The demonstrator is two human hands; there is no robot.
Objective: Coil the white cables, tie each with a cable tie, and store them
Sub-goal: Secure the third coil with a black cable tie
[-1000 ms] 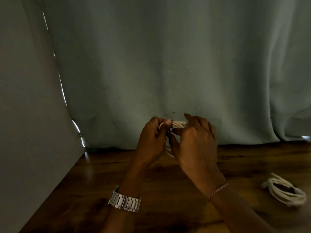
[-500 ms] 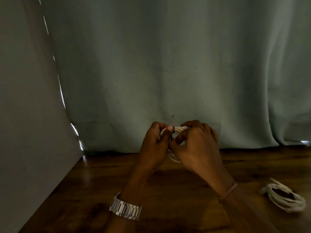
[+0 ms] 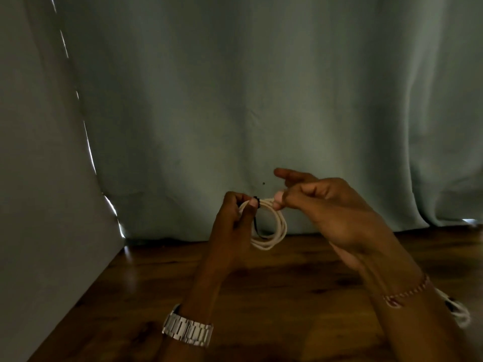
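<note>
Now: two hands holding a coiled white cable with a black tie

Just below the middle of the frame, a person's two hands are holding a small coil of white cable (image 3: 271,228) up in the air above a dark wooden surface (image 3: 146,283). The left hand (image 3: 232,223), wearing a silver metal watch (image 3: 187,328) on its wrist, is pinching the upper left part of the coil between thumb and fingers (image 3: 252,203). A black cable tie (image 3: 255,215) is wrapping the strands right at that pinch, and its loose tail is hanging down inside the loop. The right hand (image 3: 334,212), with a thin bracelet (image 3: 407,293) on its wrist, is gripping the top right of the coil with its thumb and curled fingers, while its index finger is pointing out straight toward the left. At the lower right edge of the frame, a second white cable bundle (image 3: 460,313) is lying on the surface, partly hidden behind the right forearm. A pale green curtain (image 3: 235,100) is hanging behind the hands, filling the upper frame, and a plain wall (image 3: 39,205) is standing at the left.
</note>
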